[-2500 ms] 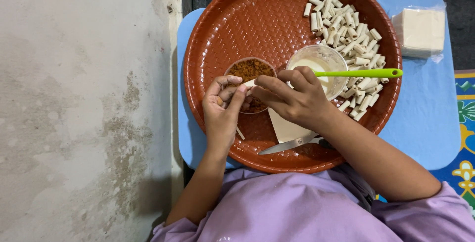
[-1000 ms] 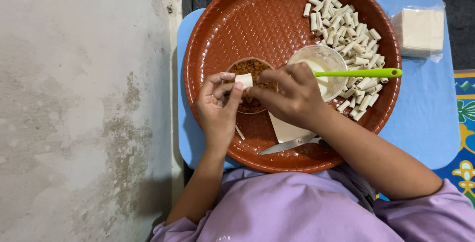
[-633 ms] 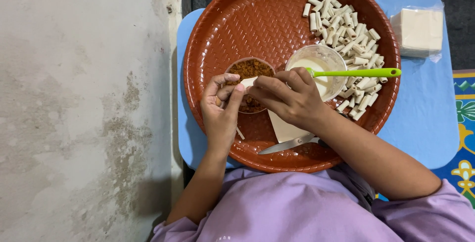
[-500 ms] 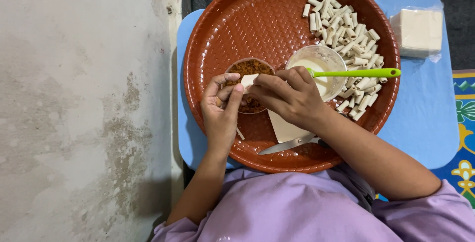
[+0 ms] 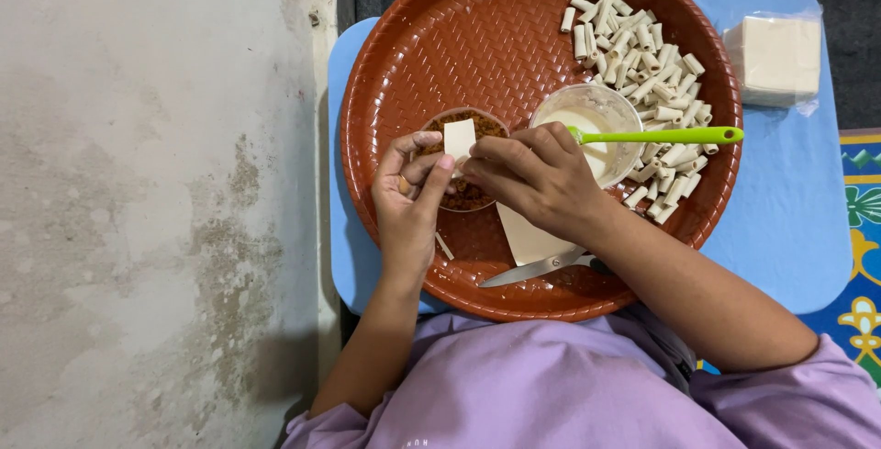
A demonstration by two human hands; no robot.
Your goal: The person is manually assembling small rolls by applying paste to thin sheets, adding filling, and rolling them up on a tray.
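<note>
My left hand point(image 5: 407, 201) and my right hand point(image 5: 535, 178) meet over a small bowl of brown filling point(image 5: 465, 194) on a round red-brown tray point(image 5: 477, 45). Together their fingertips hold a small pale square wrapper point(image 5: 458, 138), which stands flat above the filling. Under my right wrist lies a pale sheet of wrapper point(image 5: 530, 240) and a knife point(image 5: 532, 270). A clear bowl of white paste point(image 5: 596, 118) with a green-handled utensil point(image 5: 665, 135) sits just right of my right hand.
A heap of several small pale rolled pieces point(image 5: 642, 54) fills the tray's right side. A wrapped stack of pale sheets point(image 5: 775, 59) lies on the blue table point(image 5: 780, 219) at the right. A bare concrete floor point(image 5: 156, 201) lies to the left.
The wrapper piece was pinched small between my fingers half a second ago; now it shows as an open flat square over the filling bowl. My hands stayed in place.
</note>
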